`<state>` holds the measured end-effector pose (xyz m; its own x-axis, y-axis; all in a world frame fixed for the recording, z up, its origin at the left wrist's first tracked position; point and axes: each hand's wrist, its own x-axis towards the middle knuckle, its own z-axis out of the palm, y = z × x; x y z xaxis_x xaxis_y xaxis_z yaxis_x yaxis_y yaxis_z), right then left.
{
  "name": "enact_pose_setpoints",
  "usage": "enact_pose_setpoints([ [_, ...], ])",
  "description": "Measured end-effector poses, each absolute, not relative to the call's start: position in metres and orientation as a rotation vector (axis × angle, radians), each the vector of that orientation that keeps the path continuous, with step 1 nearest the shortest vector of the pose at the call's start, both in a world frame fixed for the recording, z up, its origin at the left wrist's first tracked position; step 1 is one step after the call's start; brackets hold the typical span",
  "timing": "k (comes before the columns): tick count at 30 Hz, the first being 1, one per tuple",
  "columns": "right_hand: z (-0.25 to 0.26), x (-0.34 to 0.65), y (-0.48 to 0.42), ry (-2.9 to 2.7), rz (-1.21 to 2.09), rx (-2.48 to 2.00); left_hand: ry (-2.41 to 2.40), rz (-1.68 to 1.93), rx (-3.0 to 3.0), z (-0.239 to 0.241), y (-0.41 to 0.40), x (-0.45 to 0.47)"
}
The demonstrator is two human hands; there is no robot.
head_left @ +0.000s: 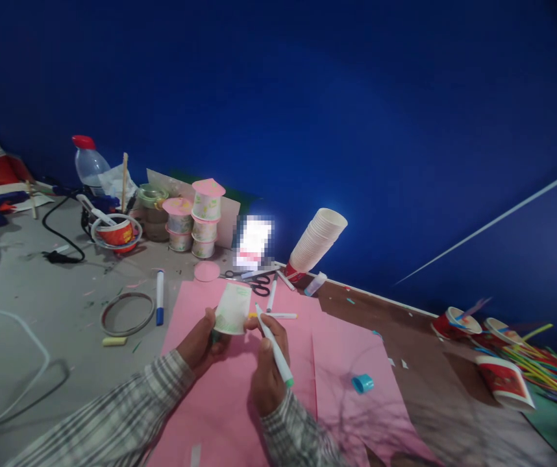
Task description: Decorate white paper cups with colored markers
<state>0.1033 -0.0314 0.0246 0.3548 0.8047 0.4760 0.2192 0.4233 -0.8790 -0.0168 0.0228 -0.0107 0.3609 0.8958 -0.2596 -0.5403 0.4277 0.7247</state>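
The left hand (204,342) is holding a white paper cup (232,309) upside down over a pink paper sheet (346,353) lying on the surface (30,311). The right hand (267,363) is gripping a marker (274,346), its tip touching, or nearly touching, the cup's side. A blue cap (363,383) is lying on the sheet to the right. Scissors (258,283), a stack of cups (316,241) and decorated cups (204,218) are sitting behind.

no text readable — cup (232,310) print too blurred.
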Motion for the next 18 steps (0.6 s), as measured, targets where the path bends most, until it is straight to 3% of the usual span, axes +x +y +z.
enact_pose_setpoints([
  [10, 0.0205, 0.1116, -0.0262, -1.286, 0.487, -0.929, 0.723, 0.967, 0.519, -0.0157, 0.0267, -0.0177],
  [18, 0.0172, 0.1107, -0.0258, -1.153, 0.554, -1.032, 0.746, 1.014, 0.53, -0.0107, 0.0252, -0.0161],
])
